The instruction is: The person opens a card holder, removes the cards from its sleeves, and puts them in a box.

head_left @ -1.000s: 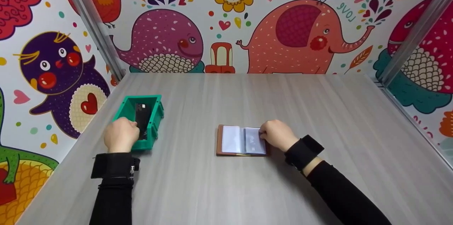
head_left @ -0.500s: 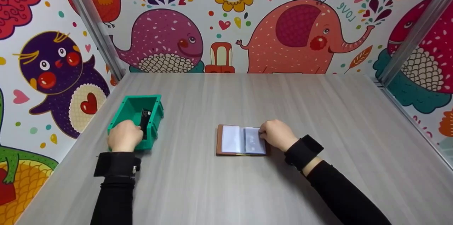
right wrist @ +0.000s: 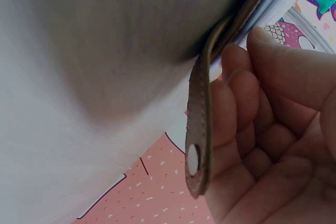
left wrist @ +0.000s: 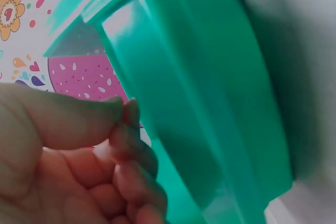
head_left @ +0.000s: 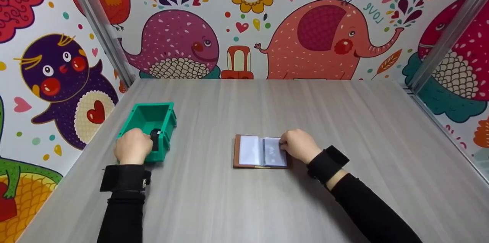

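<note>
My left hand (head_left: 133, 145) reaches over the near end of a green plastic bin (head_left: 169, 130) at the table's left. Its fingers curl, the thumb meeting the index finger at the rim in the left wrist view. A black card (head_left: 154, 140) stands tilted beside those fingers, against the bin's right wall; the hand hides its lower part. At the table's middle lies an open brown card holder (head_left: 250, 151) with clear plastic sleeves. My right hand (head_left: 300, 145) pinches its right edge between thumb and fingers. A snap strap (right wrist: 198, 114) hangs beside the fingers in the right wrist view.
The grey wood-grain table (head_left: 214, 201) runs back to a wall printed with cartoon animals (head_left: 313, 44). Metal frame posts (head_left: 101, 25) stand at the table's back corners. Black bands (head_left: 124, 178) circle both wrists.
The black card has tilted from lying face up to standing steeply, and sits lower and nearer the left hand. The left hand has shifted slightly right. The right hand and card holder stay still.
</note>
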Demonstrator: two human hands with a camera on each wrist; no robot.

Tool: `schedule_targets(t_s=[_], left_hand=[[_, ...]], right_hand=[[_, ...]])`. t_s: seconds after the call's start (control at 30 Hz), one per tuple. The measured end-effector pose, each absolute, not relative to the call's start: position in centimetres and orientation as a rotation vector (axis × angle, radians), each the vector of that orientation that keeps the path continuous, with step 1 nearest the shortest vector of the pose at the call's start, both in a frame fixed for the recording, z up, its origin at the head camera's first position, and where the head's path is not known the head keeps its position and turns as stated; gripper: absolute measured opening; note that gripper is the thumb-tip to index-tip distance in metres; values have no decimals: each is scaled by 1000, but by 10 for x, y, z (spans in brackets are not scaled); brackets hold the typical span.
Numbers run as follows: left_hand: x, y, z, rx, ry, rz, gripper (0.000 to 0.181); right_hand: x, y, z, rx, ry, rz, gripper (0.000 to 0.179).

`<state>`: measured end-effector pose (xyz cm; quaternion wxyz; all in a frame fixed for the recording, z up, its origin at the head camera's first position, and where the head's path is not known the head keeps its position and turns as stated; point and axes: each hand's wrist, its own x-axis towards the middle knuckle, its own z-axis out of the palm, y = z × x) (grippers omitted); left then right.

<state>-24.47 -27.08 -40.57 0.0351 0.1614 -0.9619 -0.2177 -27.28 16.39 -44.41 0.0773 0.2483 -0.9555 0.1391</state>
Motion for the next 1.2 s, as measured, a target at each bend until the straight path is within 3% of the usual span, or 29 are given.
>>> schedule_targets(t_s=[0.7, 1.2], left_hand=[[-240, -253, -394, 361, -2722, -658, 40], [-236, -225, -384, 184, -2625, -700, 25]], right_hand=[[-273, 165, -445, 723, -2872, 438, 6], [-273, 165, -445, 744, -2858, 431, 6]])
